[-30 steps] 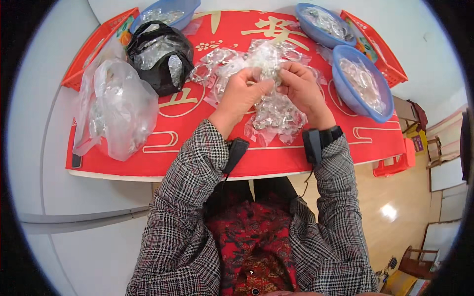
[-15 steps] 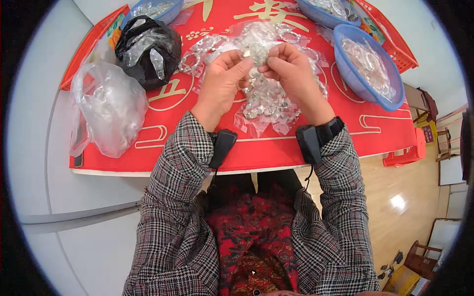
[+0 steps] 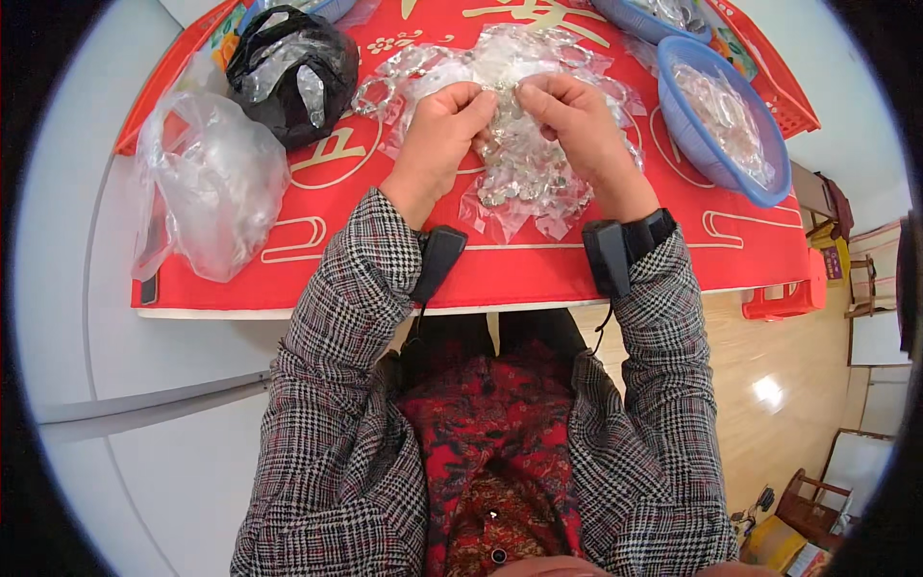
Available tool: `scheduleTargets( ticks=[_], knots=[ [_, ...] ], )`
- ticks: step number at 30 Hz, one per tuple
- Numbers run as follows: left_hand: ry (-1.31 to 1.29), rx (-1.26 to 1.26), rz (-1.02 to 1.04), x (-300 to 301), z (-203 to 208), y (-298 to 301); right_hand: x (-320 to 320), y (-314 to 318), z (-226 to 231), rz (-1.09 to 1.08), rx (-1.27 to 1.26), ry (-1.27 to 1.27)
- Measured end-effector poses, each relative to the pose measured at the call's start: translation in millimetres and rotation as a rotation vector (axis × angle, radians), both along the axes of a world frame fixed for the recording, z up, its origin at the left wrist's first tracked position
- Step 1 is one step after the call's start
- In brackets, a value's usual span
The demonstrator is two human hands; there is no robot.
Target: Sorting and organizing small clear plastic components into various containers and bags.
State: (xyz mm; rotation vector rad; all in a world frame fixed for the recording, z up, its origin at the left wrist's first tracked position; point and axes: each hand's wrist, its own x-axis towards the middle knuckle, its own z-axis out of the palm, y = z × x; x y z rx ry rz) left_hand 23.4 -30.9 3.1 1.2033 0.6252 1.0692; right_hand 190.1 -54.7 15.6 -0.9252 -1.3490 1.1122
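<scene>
Over the middle of the red-covered table (image 3: 385, 279), my left hand (image 3: 437, 139) and my right hand (image 3: 582, 125) both have thumb and forefinger pinched. Between the fingertips is what looks like a small clear plastic bag (image 3: 503, 96); its contents are too small to make out. Right behind and below it spreads a heap of clear plastic packets (image 3: 524, 183) with shiny silvery pieces, some ring-shaped like bracelets. The packet's outline merges with the heap, so its lower edge is hidden from me.
A black plastic bag (image 3: 336, 77) and a white translucent bag (image 3: 216, 207) stand at the left. Blue baskets of packets, one (image 3: 687, 130) near the right edge, sit beside a red crate (image 3: 784, 106). A red stool (image 3: 784, 300) stands on the floor at right.
My fingertips have moved slightly farther apart, with the right hand shifting right. The table sits a little higher in the picture.
</scene>
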Motion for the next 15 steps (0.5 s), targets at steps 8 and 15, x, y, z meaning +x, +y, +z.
scheduleTargets(
  ticks=[8,15],
  knots=[
    [-0.02,0.036,-0.051,2.5,4.0,-5.7,5.3,5.1,-2.3,0.084,-0.147,0.259],
    [-0.038,0.12,0.065,4.7,3.3,-8.2,3.0,-0.7,0.8,0.1,-0.075,0.078]
  ],
)
